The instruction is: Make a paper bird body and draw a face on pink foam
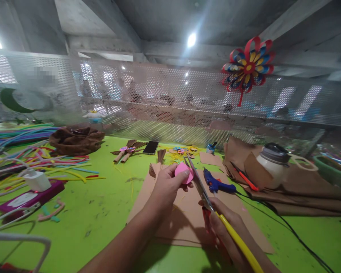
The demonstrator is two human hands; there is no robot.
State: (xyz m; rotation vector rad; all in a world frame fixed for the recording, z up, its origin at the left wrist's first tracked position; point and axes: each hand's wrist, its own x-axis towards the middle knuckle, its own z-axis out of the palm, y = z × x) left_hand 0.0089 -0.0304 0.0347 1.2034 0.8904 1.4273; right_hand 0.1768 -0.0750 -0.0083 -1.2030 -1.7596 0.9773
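Note:
Between the thumb and fingers of my left hand (pixel 167 186) is a round pink paper piece (pixel 184 173). My right hand (pixel 226 216) is wrapped round a large pair of scissors (pixel 199 182) with a yellow handle; the blades stand a little apart, right beside the pink piece. Whether the blades touch the paper I cannot tell. Both hands are above a brown cardboard sheet (pixel 177 223). A blue glue gun (pixel 217 182) lies on the sheet, just past the scissors. Behind my left hand is a pleated brown paper piece (pixel 160 156).
On the green table (pixel 93 227), a purple power strip (pixel 31 197) and colourful pipe cleaners (pixel 74 172) spread at left. A phone (pixel 150 147) and rolled paper pieces (pixel 127 151) lie behind. Brown paper (pixel 298 189), a lidded jar (pixel 272 163) and an orange-handled cutter (pixel 248 180) occupy the right.

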